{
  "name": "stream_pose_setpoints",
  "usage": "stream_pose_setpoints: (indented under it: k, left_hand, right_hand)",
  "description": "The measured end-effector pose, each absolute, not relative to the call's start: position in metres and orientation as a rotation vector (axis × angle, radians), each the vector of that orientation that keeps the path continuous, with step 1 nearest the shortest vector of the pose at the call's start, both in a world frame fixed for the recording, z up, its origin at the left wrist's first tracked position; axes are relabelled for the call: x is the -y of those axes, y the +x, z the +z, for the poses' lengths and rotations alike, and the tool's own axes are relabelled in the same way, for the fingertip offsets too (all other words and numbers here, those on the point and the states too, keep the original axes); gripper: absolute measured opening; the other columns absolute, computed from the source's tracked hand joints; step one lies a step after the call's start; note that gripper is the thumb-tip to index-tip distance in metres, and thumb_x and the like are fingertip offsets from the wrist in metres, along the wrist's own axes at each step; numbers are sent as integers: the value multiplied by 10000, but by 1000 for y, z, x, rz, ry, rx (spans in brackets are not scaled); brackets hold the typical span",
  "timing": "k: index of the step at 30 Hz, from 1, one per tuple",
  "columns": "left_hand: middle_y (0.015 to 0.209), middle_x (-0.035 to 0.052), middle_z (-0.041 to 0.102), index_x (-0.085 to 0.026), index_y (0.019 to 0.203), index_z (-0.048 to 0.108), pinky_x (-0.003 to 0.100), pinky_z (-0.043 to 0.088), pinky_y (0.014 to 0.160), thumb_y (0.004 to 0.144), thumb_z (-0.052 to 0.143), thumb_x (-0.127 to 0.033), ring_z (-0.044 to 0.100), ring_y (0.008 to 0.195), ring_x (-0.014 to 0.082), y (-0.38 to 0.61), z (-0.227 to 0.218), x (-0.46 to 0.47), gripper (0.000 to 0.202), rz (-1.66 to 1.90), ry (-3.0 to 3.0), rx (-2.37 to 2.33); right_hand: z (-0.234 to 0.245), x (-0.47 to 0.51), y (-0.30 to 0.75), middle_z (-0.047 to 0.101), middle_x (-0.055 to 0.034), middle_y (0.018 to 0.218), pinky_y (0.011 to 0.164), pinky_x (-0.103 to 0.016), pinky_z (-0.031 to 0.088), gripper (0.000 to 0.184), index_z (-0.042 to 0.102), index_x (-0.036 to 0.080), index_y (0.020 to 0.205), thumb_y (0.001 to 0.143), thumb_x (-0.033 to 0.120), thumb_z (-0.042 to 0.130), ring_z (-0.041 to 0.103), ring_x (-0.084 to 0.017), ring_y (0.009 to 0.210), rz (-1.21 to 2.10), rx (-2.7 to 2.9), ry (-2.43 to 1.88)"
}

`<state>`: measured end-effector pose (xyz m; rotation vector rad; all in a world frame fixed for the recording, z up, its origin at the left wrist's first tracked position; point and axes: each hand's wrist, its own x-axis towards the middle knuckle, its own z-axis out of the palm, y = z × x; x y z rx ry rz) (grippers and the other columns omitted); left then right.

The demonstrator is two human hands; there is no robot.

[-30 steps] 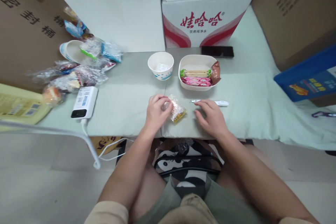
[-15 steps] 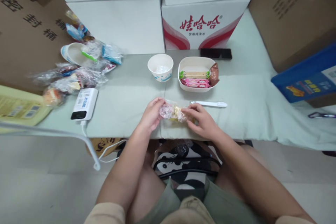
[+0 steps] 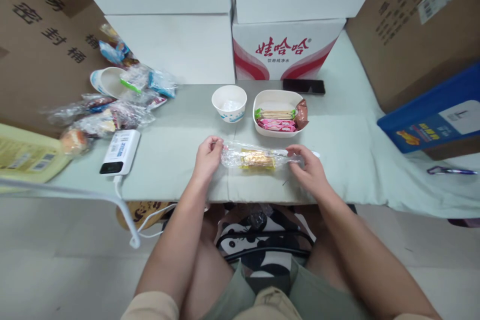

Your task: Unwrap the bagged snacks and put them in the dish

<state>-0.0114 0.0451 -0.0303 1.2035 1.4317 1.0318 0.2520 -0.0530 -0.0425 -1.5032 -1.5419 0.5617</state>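
Between my two hands a clear plastic wrap (image 3: 233, 156) is stretched out, with a yellow-and-gold packet (image 3: 257, 160) inside or beneath it; I cannot tell which. My left hand (image 3: 208, 157) pinches the wrap's left end. My right hand (image 3: 308, 169) grips its right end. Partly hidden behind the wrap and my right fingers lies a white knife-like tool (image 3: 316, 154). Just beyond stand a paper bowl (image 3: 229, 114) with clear plastic in it and a white tray (image 3: 258, 132) that bears pink packets (image 3: 276, 125), a bundle of sticks (image 3: 277, 114) and a brown packet (image 3: 301, 114).
A black phone (image 3: 303, 86) lies by the red-and-white carton (image 3: 287, 47). On the left are a white power bank (image 3: 120, 152) with a cable, wrapped snacks (image 3: 120, 114) and a tipped paper bowl (image 3: 103, 82). A blue box (image 3: 431, 115) and a pen (image 3: 452, 171) are at right.
My hands have moved apart, and the crumpled plastic wrap is now drawn out long. The yellow packet shows more fully. The camera view has shifted slightly.
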Motion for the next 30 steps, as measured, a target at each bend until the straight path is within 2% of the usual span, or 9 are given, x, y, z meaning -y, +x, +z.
stream_pose_setpoints:
  k: [3,6,9,14,17,19,21,25,30]
  left_hand:
    - [673,-16,605,-194,825,635,231,415,586,821,645,-413,530,596,125,-12,-29,-42,219,1045,1333,-1378]
    - [694,-19,585,-196,904,711,254,439,639,751,723,-410,537,635,139,-12,-28,-38,264,875,1562,-1335]
    - [800,17,602,-203,826,754,294,491,762,740,726,-376,586,758,164,-10,-28,-39,195,850,1756,-1270]
    - [1030,69,658,-225,775,739,383,475,1016,791,707,-438,619,1057,217,-11,-19,-36,216,1192,1804,-1129]
    - [956,63,706,-227,805,723,371,508,940,857,659,-396,650,953,202,-18,-8,-20,188,1199,1899,-1056]
    - [829,47,708,-225,815,716,327,521,796,875,633,-348,637,782,176,-27,-2,-9,160,1081,2008,-1066]
    - [750,32,698,-229,800,709,304,497,701,867,619,-326,595,673,162,-36,2,-1,148,951,2113,-1124]
    - [649,19,678,-226,727,692,284,457,634,855,566,-369,582,609,159,-52,7,2,228,788,2152,-1216]
    - [437,-23,499,-219,678,712,269,286,483,870,533,-490,431,438,129,-62,6,-3,377,534,2089,-1528]
  right_hand:
    - [-39,54,259,679,-46,938,874,-403,503,328,637,227,1062,777,196,477,646,-245,936,517,1599,-1522]
    - [-38,55,260,634,-43,824,823,-414,489,302,669,211,1093,849,330,536,619,-251,832,386,1680,-1639]
    - [-38,55,257,596,-46,785,791,-405,474,219,722,225,946,860,390,605,587,-238,786,265,1793,-1709]
    - [-31,58,252,683,-90,1043,913,-416,462,186,662,237,815,930,319,541,622,-254,1025,142,1811,-1567]
    - [-26,63,247,722,-74,1056,1040,-465,370,107,645,237,959,905,309,588,598,-277,1149,150,1954,-1478]
    - [-25,67,244,727,-36,921,1065,-485,309,181,641,252,1066,891,265,599,612,-263,1065,172,2115,-1478]
    - [-24,72,241,699,-14,823,1049,-465,290,168,661,272,1015,911,201,551,607,-233,967,130,2249,-1489]
    - [-17,83,237,716,-36,941,892,-377,335,221,677,256,924,938,150,483,605,-198,921,-5,2272,-1500]
    - [-12,92,225,730,-24,845,682,-334,325,221,679,231,983,974,270,462,633,-179,733,401,2570,-1423]
